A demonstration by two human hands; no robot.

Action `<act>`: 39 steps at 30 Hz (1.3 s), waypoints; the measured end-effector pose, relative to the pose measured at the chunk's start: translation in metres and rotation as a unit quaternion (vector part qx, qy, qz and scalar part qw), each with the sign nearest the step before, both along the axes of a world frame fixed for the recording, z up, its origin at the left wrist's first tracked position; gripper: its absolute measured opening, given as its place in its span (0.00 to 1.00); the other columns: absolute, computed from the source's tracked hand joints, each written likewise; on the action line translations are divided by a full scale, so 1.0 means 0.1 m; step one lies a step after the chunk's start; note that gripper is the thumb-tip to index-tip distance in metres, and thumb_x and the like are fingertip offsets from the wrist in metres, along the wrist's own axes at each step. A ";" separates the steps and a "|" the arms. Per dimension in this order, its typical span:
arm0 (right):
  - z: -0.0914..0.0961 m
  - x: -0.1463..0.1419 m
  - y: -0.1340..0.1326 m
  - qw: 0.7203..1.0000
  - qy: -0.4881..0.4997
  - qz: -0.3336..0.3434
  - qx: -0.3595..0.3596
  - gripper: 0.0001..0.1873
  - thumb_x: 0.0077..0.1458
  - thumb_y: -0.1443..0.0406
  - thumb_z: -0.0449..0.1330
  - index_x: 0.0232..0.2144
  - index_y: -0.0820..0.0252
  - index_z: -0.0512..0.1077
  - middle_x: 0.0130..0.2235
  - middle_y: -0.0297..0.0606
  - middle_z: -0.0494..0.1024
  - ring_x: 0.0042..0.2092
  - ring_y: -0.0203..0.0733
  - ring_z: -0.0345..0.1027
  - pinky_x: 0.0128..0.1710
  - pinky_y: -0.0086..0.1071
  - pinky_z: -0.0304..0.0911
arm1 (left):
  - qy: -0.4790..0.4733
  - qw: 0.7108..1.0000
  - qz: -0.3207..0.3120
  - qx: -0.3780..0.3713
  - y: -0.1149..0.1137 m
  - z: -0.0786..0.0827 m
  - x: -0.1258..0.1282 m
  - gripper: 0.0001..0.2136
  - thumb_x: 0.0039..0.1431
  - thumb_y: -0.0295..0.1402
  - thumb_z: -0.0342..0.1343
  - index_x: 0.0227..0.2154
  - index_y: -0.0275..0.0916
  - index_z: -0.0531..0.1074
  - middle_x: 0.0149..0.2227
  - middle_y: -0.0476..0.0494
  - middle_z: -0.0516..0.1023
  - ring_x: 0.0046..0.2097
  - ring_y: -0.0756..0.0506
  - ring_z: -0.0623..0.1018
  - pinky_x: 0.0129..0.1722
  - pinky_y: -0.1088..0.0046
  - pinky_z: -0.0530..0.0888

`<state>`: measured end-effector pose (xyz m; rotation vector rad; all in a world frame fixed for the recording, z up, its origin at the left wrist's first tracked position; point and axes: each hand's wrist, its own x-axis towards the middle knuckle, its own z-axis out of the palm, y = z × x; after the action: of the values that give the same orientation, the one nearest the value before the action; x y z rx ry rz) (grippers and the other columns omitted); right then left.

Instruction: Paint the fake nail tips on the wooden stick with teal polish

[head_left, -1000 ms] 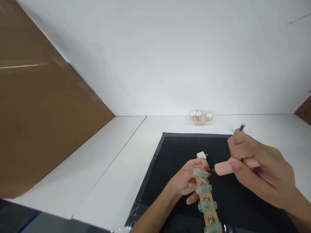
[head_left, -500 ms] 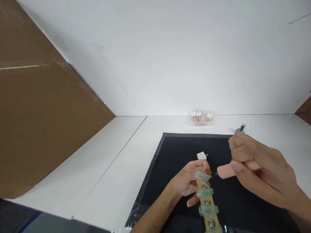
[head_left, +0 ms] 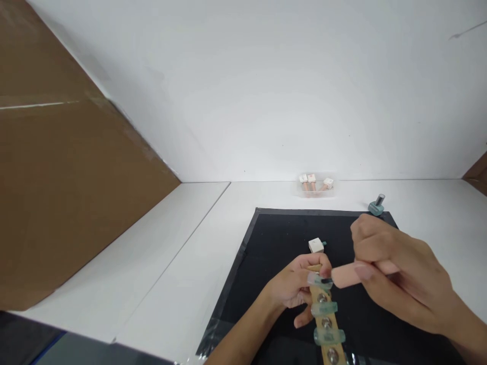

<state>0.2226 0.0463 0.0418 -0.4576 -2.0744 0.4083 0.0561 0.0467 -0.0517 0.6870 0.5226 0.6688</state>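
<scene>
A wooden strip (head_left: 333,320) is held up over a black mat (head_left: 281,238), running from the left hand (head_left: 291,281) down toward the bottom edge of the view. Clear, pale green false nails sit crosswise along it: a top nail (head_left: 319,280) by the fingers, then a second nail (head_left: 324,308) and a third nail (head_left: 329,335) below. Round metal studs (head_left: 333,356) show between and below them. The left hand's grip is closed around the strip's upper end, thumb by the top nail.

The right hand (head_left: 403,268) has its grip closed on a pink-handled brush (head_left: 346,275), whose dark tip reaches over the top nail; whether it touches, I cannot tell.

Just beyond the left hand, a white block (head_left: 315,245) rests on the mat with a small green piece beside it. At the mat's far edge, near the right hand, is a teal piece (head_left: 376,207) with a metal peg slanting up from it. Farther back on the white bench (head_left: 178,223), a clear box (head_left: 314,194) holds three pink sticks with white square ends, close to the white wall (head_left: 266,91).
</scene>
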 end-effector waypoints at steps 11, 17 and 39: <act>-0.04 0.01 0.00 1.000 0.003 -0.023 0.003 0.11 0.54 0.76 0.48 0.26 0.57 0.56 0.21 0.26 0.52 0.23 0.33 0.49 0.21 0.26 0.51 | -0.008 1.000 -0.010 -0.004 -0.03 -0.01 0.01 0.17 0.37 0.37 0.67 0.22 0.34 0.63 0.14 0.56 0.64 0.12 0.61 0.53 0.09 0.84 0.40; -0.01 0.00 0.00 1.000 -0.018 -0.009 -0.005 0.10 0.56 0.75 0.49 0.27 0.57 0.57 0.22 0.28 0.56 0.24 0.32 0.52 0.21 0.25 0.53 | 0.005 1.000 -0.007 -0.004 -0.03 -0.03 0.01 0.19 0.37 0.40 0.67 0.23 0.33 0.64 0.15 0.55 0.64 0.12 0.59 0.57 0.09 0.84 0.44; -0.01 0.03 -0.02 0.999 -0.014 -0.007 -0.038 0.11 0.56 0.75 0.48 0.27 0.56 0.55 0.22 0.27 0.54 0.24 0.32 0.52 0.21 0.26 0.51 | -0.029 0.997 -0.059 0.028 0.01 -0.08 -0.05 0.19 0.36 0.40 0.68 0.21 0.35 0.63 0.14 0.58 0.60 0.12 0.61 0.53 0.08 0.85 0.45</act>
<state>0.2254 0.0445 0.0411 -0.5261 -2.0863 0.4772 0.0514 0.0477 -0.0597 0.7431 0.4079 0.5929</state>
